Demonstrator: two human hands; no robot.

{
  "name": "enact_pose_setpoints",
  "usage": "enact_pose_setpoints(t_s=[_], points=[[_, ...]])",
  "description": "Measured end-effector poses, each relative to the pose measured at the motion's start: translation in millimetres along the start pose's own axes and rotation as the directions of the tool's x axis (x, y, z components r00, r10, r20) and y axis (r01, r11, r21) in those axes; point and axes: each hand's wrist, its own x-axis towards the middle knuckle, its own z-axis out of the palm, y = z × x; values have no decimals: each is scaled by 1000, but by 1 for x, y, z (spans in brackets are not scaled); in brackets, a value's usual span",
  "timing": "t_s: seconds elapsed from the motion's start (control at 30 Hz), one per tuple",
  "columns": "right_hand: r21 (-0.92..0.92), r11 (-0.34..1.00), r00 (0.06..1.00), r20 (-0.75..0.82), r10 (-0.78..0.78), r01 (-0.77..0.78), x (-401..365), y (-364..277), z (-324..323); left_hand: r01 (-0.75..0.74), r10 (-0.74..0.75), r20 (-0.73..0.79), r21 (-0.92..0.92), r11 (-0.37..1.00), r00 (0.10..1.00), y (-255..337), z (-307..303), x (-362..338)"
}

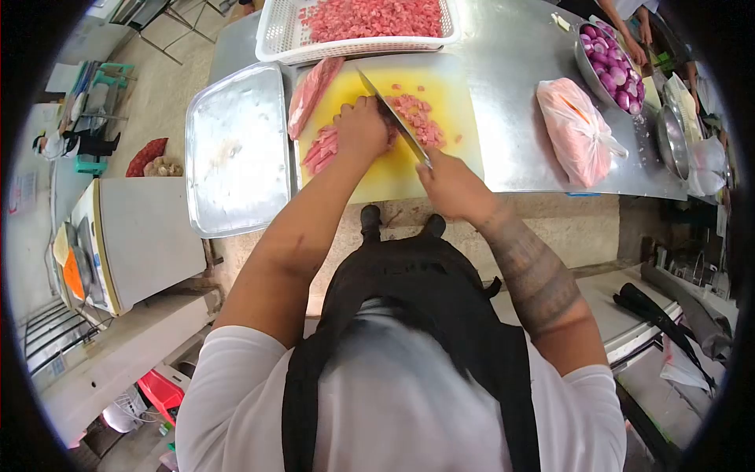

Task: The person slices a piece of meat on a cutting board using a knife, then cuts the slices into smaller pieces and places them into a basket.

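Upper centre of frame: right hand (452, 185) clenched round the handle of a knife (391, 112), blade angled across the yellow cutting board (464, 94). Left hand (362, 126), fingers curled, holds down pink meat strips (321, 151). Diced pieces (421, 118) lie beside the blade.

No legible text, label, brand or number anywhere; sheets (21, 193) at 9 o'clock too blurred to read.

basket (275, 35) blocks beyond board (456, 82); bare steel btwn board, bag (578, 130).
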Motion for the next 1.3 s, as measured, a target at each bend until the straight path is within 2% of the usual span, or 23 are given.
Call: enact_pose_setpoints(t_s=[0.07,0.17,0.27,0.37,0.47,0.57,0.63,0.67,0.77,0.87,0.93,0.97,1.07,1.17,1.27,1.3], points=[[0,1000,999,-40,-23,23,39,10,21,3,-5,44,36,999,999,-2,1,4],[-43,998,996,-68,-57,54,69,8,25,-56,56,16,17,998,998,-5,-1,1],[-57,997,995,-80,-63,59,52,5,8,-45,37,-154,-48,998,987,-16,32,5],[-43,997,997,3,71,-71,-11,-23,-26,-71,69,-97,-18,997,993,-10,15,0],[22,994,987,121,104,-108,-26,-32,-34,-178,186,-89,86,980,979,-27,44,9],[6,998,997,39,62,-63,36,-2,11,-135,137,-18,86,987,990,-19,24,5],[-21,999,998,-52,-40,39,66,5,26,-73,75,-44,40,996,996,-13,18,4],[-41,995,991,-98,-95,92,72,8,29,-42,43,-61,17,999,997,-10,16,4],[26,992,985,-131,-116,120,57,15,17,-57,56,-146,0,998,988,-16,27,5],[46,992,993,-24,116,-115,16,21,1,-49,22,-187,-141,989,982,-24,26,4],[22,991,991,-22,135,-135,-4,18,-4,-97,81,-138,-116,989,987,-21,5,-1],[11,989,989,-22,144,-144,-12,14,-7,-123,111,-114,-103,987,987,-19,-3,-3],[-10,989,989,28,147,-147,-26,-4,-19,-41,35,-58,-106,993,998,-16,-2,-3],[-14,987,980,113,163,-162,-42,-30,-37,-44,40,-35,-98,994,999,-12,-11,-6],[-15,999,997,68,31,-30,-16,-12,-24,-47,43,-52,-66,997,998,-10,-13,-6],[-12,999,996,75,39,-38,6,-6,-13,-47,45,-47,-50,998,998,-13,-8,-3]])
